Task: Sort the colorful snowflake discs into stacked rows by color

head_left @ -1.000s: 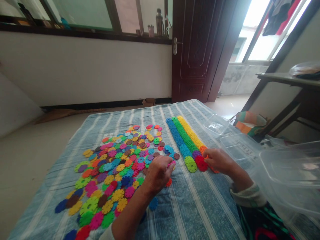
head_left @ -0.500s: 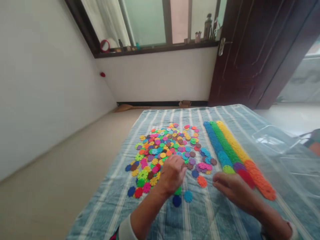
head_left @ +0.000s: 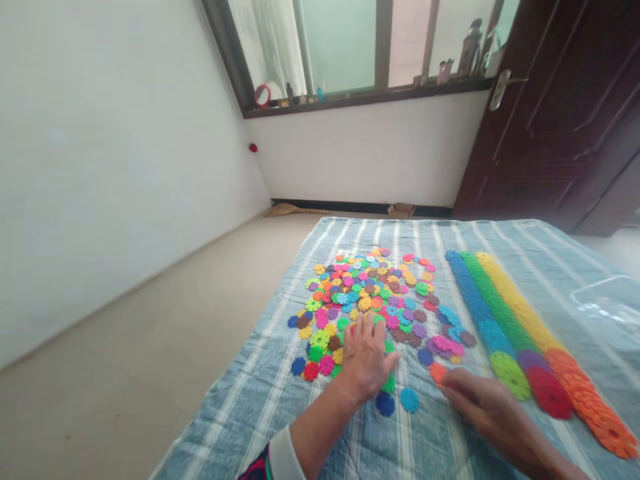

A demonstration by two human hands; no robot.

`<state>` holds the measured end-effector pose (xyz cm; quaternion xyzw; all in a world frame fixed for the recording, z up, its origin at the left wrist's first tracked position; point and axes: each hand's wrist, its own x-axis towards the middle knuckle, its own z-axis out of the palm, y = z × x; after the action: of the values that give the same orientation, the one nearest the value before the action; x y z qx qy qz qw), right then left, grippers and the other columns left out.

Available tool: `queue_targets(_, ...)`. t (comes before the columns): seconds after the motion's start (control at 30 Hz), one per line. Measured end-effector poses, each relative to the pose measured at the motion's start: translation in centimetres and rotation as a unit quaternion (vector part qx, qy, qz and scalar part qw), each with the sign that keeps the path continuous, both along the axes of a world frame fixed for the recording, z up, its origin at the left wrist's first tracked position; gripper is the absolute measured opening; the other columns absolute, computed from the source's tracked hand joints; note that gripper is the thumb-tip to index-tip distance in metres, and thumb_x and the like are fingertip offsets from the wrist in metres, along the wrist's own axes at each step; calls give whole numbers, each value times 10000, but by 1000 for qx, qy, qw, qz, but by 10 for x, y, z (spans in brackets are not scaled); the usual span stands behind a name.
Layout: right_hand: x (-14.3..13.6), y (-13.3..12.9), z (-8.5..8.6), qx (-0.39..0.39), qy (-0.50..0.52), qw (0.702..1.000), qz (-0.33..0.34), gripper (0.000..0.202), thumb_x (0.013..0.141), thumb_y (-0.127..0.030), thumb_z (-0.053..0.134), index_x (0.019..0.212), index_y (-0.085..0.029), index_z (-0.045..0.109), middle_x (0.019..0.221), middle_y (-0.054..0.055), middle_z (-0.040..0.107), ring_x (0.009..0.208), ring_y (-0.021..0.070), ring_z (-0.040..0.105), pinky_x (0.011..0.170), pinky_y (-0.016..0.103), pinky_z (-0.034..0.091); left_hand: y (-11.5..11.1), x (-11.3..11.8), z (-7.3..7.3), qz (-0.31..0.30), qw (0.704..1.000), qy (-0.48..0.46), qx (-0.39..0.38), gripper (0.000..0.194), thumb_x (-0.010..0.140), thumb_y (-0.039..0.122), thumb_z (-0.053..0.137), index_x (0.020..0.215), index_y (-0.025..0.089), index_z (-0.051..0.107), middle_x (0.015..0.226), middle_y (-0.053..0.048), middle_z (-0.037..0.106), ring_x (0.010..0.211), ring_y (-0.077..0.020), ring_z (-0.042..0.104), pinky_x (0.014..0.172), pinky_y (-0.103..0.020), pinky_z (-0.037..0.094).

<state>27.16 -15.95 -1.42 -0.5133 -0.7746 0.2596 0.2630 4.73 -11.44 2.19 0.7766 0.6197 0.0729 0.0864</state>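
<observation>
A loose pile of colourful flower-edged discs [head_left: 350, 287] lies on the striped blue cloth [head_left: 270, 373]. My left hand [head_left: 366, 357] rests palm down on the near part of the pile, its fingers spread over the discs. To its right, my right hand [head_left: 475, 393] has its thumb and fingers closed on an orange disc [head_left: 438, 373]. Farther right are overlapping rows of discs: a blue row [head_left: 467, 287] ending in lime green, a green row [head_left: 500, 307] ending in purple and red, and a yellow row [head_left: 515, 297] ending in orange.
A clear plastic container [head_left: 610, 300] sits at the right of the cloth. A blue disc [head_left: 409, 400] and a dark blue disc [head_left: 385, 404] lie near my left wrist. Beyond the cloth are a wall, a windowsill and a dark red door [head_left: 560, 120].
The view has turned left. My left hand has opened and flattened over the discs. My right hand has reached the orange disc and taken hold of it.
</observation>
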Motion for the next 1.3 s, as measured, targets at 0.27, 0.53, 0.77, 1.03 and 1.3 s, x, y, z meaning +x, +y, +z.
queue_targets(0.27, 0, 0, -1, 7, 30, 999, -26, 250, 908, -359, 480, 784, -220, 647, 664, -6, 648, 573, 152, 595, 559, 229, 466, -16, 15, -28, -143, 987, -53, 58, 389, 885, 315, 551, 1250, 179, 546, 1458, -147, 467, 1372, -327, 380, 1095, -578, 352)
queue_targets(0.53, -4, -1, 0, 25, 32, 999, -34, 222, 917, -340, 491, 805, -220, 640, 690, -3, 653, 602, 154, 612, 591, 232, 479, -17, 17, -38, -234, 959, -93, 129, 295, 866, 107, 468, 1137, 145, 578, 1299, -134, 597, 1272, -248, 503, 1044, -411, 455)
queue_targets(0.77, -25, -3, 8, 46, -19, 998, 36, 236, 950, -271, 456, 766, -212, 591, 643, -13, 594, 577, 136, 556, 556, 230, 420, 2, 1, -38, -235, 941, -148, 193, 309, 884, 85, 423, 1130, 119, 607, 1206, -135, 650, 1194, -205, 566, 1035, -353, 473)
queue_targets(1.03, -94, 2, 26, 197, -86, 962, 168, 246, 951, -168, 463, 732, -200, 570, 822, 32, 632, 825, 181, 562, 700, 297, 408, 46, -71, 1, -20, 957, -179, 227, 221, 857, 148, 451, 925, 171, 661, 986, -94, 703, 961, -204, 633, 899, -355, 501)
queue_targets(1.3, -112, 36, 10, 250, -104, 945, 184, 93, 871, -196, 620, 947, -243, 644, 1076, 46, 648, 1178, 254, 487, 941, 401, 417, 49, -141, 28, 78, 987, -139, -34, 156, 702, 288, 537, 635, 173, 618, 606, 16, 577, 610, -136, 518, 575, -237, 352)
